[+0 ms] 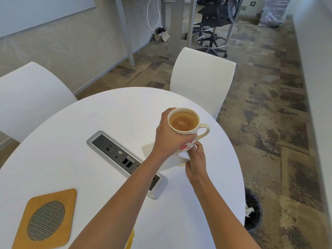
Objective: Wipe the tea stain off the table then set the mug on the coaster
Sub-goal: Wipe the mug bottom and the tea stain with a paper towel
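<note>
My left hand point(167, 135) grips a white mug point(185, 126) with red hearts, full of brown tea, and holds it raised above the round white table point(111, 108). Just under the mug, my right hand point(196, 162) pinches a white napkin point(170, 159) that lies on the table. A small yellowish tea stain point(182, 165) peeks out at the napkin's near edge. The wooden coaster point(46, 220) with an oval mesh centre rests at the table's near left, far from the mug.
A grey power and data panel point(122, 157) is set into the table's middle. Two white chairs point(201, 87) stand at the far side and at the left. A black waste bin point(253, 211) sits on the floor at the right. Something yellow point(130, 239) shows by my left forearm.
</note>
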A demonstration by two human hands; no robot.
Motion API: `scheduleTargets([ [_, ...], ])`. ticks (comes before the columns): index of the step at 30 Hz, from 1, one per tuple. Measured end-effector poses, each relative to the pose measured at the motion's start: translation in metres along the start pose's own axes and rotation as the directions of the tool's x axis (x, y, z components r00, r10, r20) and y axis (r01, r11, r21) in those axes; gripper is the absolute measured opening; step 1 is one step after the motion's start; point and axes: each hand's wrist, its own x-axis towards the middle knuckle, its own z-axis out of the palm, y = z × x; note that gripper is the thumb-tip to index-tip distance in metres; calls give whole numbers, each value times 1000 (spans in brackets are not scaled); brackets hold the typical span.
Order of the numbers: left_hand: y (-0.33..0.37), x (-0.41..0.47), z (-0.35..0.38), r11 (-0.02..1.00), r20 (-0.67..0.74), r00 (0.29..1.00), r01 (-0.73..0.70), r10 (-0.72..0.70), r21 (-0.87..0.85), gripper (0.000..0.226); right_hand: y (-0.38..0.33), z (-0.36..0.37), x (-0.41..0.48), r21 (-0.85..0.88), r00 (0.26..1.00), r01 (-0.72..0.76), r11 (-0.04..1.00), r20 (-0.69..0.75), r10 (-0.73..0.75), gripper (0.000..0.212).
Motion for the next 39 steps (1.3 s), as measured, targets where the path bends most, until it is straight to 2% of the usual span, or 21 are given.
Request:
scheduleTargets([
  [3, 3, 0, 1, 1000, -6, 1000, -13, 13, -1, 84, 2, 5, 5, -45, 1000, 17, 999, 13, -17, 18],
  [8, 4, 2, -3, 1000, -16, 1000, -24, 25, 17, 85, 0, 12, 6, -95, 986, 67, 993, 158, -51, 40],
  [11, 5, 3, -5, 999, -5, 999, -31, 31, 39, 84, 5, 10, 5, -145, 967, 52, 988, 255, -13, 28],
  [15, 6, 6, -8, 998, 11, 999, -40, 40, 49, 84, 5, 2, 0, -128, 959, -3, 992, 280, 39, 24],
  [17, 6, 8, -11, 999, 10, 1000, -28, 28, 43, 85, 3, -5, -3, -114, 964, -43, 993, 257, 71, 10],
  [20, 5, 10, -16, 1000, 1, 1000, 0, 0, 19, 82, 0, -16, -5, -61, 977, -73, 995, 197, 84, 24],
  [22, 6, 11, -18, 1000, 14, 1000, 15, -15, -2, 80, -4, -19, -5, -46, 980, -91, 995, 171, 97, 24],
  [27, 6, 7, -19, 1000, 54, 998, 10, -10, 10, 81, -5, -18, -3, 29, 983, -158, 987, 103, 154, 5],
  [31, 5, 3, -20, 999, 86, 996, 6, -8, 33, 81, -14, -23, 7, 191, 987, -146, 971, 90, 131, 22],
  [34, -2, -2, -19, 999, 90, 996, 11, -15, 43, 81, -21, -26, 22, 142, 988, -137, 980, 93, 125, 12],
  [36, -5, -5, -19, 999, 72, 997, 20, -23, 37, 81, -23, -28, 30, 94, 989, -139, 986, 58, 134, 31],
  [39, -7, -6, -19, 999, 46, 998, 45, -46, 18, 81, -32, -29, 34, 33, 998, -62, 998, 9, 62, 30],
])
